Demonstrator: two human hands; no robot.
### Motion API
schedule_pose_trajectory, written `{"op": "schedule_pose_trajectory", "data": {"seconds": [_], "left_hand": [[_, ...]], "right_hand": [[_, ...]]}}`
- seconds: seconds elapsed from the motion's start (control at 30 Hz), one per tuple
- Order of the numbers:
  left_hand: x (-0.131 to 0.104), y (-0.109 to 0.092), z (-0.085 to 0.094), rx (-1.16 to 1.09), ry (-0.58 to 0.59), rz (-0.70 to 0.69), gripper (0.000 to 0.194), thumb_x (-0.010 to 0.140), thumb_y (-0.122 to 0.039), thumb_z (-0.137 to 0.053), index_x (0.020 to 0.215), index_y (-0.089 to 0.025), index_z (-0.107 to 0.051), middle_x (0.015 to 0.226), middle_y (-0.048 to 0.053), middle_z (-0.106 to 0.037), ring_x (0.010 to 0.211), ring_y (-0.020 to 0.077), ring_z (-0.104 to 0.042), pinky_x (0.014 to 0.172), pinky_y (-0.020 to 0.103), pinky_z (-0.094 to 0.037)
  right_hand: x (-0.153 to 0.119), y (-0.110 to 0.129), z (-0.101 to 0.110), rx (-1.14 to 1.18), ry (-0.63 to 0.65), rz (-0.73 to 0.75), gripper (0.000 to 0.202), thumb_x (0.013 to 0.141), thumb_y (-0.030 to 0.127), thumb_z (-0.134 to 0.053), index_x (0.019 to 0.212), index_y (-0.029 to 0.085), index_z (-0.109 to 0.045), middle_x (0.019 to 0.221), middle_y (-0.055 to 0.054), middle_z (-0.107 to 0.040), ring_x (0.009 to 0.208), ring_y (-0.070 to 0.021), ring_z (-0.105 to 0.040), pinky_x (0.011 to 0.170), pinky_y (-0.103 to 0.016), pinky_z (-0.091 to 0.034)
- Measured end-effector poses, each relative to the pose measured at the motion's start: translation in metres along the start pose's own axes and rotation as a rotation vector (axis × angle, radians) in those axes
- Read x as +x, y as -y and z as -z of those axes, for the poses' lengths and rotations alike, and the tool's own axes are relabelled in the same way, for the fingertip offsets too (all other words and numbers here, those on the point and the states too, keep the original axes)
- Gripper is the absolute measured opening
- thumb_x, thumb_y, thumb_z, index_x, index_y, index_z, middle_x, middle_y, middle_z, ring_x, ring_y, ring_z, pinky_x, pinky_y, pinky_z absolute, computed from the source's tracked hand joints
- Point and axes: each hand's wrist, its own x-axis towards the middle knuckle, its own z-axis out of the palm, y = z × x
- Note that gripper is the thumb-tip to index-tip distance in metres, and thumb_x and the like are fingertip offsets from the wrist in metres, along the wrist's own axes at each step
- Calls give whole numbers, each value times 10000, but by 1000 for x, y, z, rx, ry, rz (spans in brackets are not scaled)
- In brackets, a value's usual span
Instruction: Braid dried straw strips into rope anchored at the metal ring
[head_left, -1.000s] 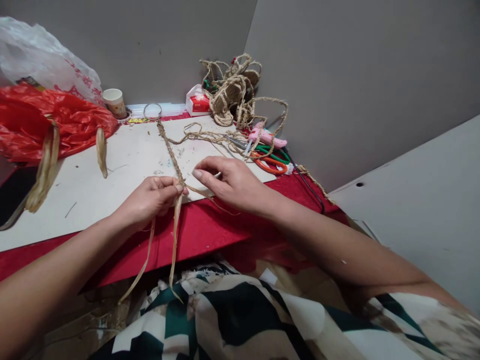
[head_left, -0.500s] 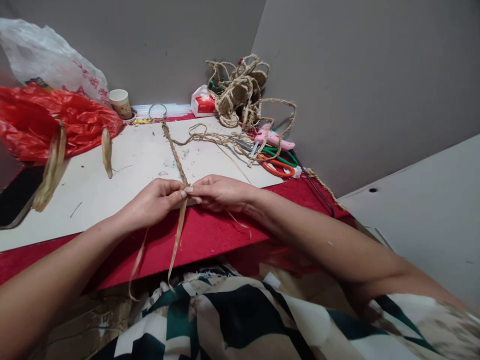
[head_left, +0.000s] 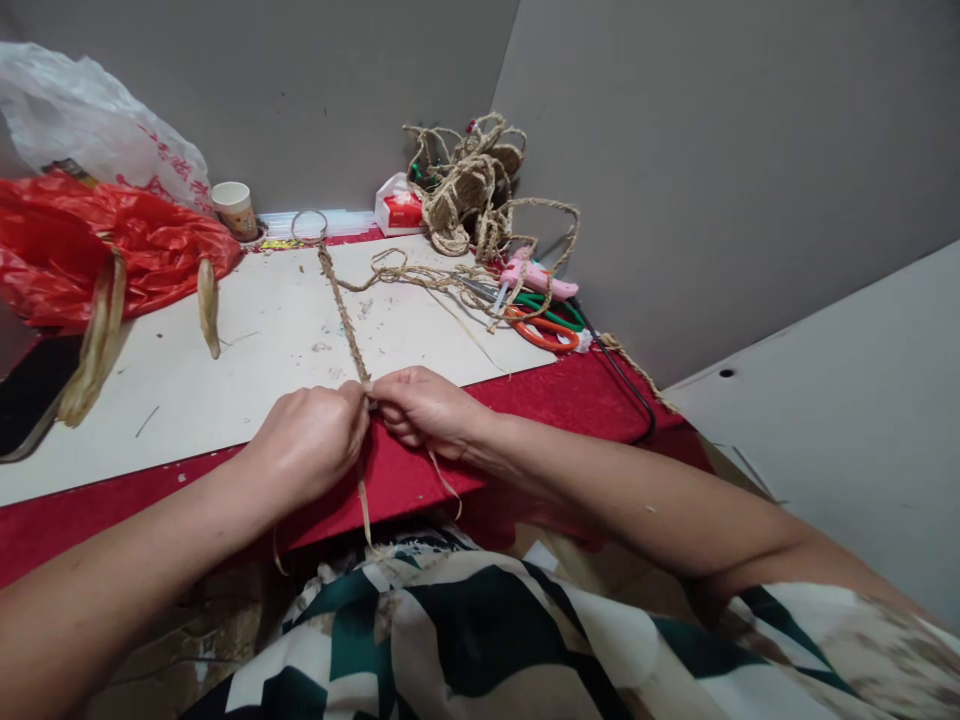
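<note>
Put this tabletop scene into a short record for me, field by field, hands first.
Left hand: closed at the near end of the braided cord
Right hand: pinching at the same spot, against the left hand
Loose strands: hanging below the hands
Surface: pale board on red cloth
Left side: red plastic bag, dried fibre bundles, smartphone
Right side: pink glue gun, orange-handled scissors
Back: paper cup, tissue pack, heap of braided rope
Unclear: exact grip of the left fingers, hidden
</note>
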Motion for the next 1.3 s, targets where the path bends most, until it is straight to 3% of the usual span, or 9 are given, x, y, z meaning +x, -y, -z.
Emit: {"op": "schedule_pose_trajectory", "data": {"seconds": [0.1,0.2,0.37,0.5,0.57,0.73,0.9,1.13,1.3], "left_hand": [[-5,-9,-5,114,24,-2,372,913,-280,-273,1026,-105,-582,677,147,-644,598,290,-611,532,331,-347],[-12,-20,-11,131,57,-75,361,878,-183,-298,1091,-71,-567,702,155,-653,612,282,-625,535,330,-373],[-15,-19,-6,-146,80,-247,322,888,-283,-363,867,-139,-650,654,95,-628,559,193,-570,538,293,-371],[1,4,7,-569,-259,-11,244,850,-320,-455,777,-161,-624,638,19,-600,579,129,-519,585,255,-385],[11,12,9,-813,-321,135,197,812,-316,-498,828,-153,-606,709,20,-619,648,132,-545,616,247,-408],[20,7,-4,-1435,135,190,149,795,-297,-499,798,-156,-550,655,0,-562,540,94,-497,529,222,-387],[19,1,-8,-1326,117,241,145,770,-219,-490,659,-148,-552,500,-62,-370,420,50,-234,424,201,-192],[23,11,-15,-1124,82,59,324,816,-407,-509,685,-136,-628,639,12,-590,581,104,-463,578,223,-363],[23,12,-18,-1136,33,93,302,807,-386,-546,687,-125,-641,650,22,-622,588,103,-477,605,232,-371]], "right_hand": [[-1,1,-4,57,-31,-24,327,828,185,-465,536,181,-318,397,90,-274,328,-29,-160,327,-161,-98],[-2,2,-5,99,-4,-40,223,809,176,-498,593,150,-448,403,101,-263,339,-24,-143,333,-151,-92],[-2,4,3,138,63,-81,122,812,161,-502,727,103,-566,426,116,-221,360,-20,-100,331,-135,-90],[-1,7,13,201,128,-113,141,833,162,-485,708,114,-532,453,116,-201,374,-20,-79,323,-120,-97],[-1,9,17,207,172,-115,147,848,159,-468,731,111,-542,462,117,-191,382,-23,-65,320,-117,-94],[1,14,21,159,236,-111,174,865,152,-440,725,112,-537,463,113,-197,384,-25,-69,326,-118,-88],[2,17,27,-19,265,-113,175,861,172,-456,728,113,-554,436,116,-211,368,-28,-82,336,-139,-83],[6,15,29,-548,185,138,230,860,166,-451,716,102,-619,424,67,-365,381,-51,-248,391,-198,-181],[-3,23,30,-852,190,254,275,881,188,-419,763,93,-648,591,18,-495,536,-70,-382,539,-207,-311]]}}
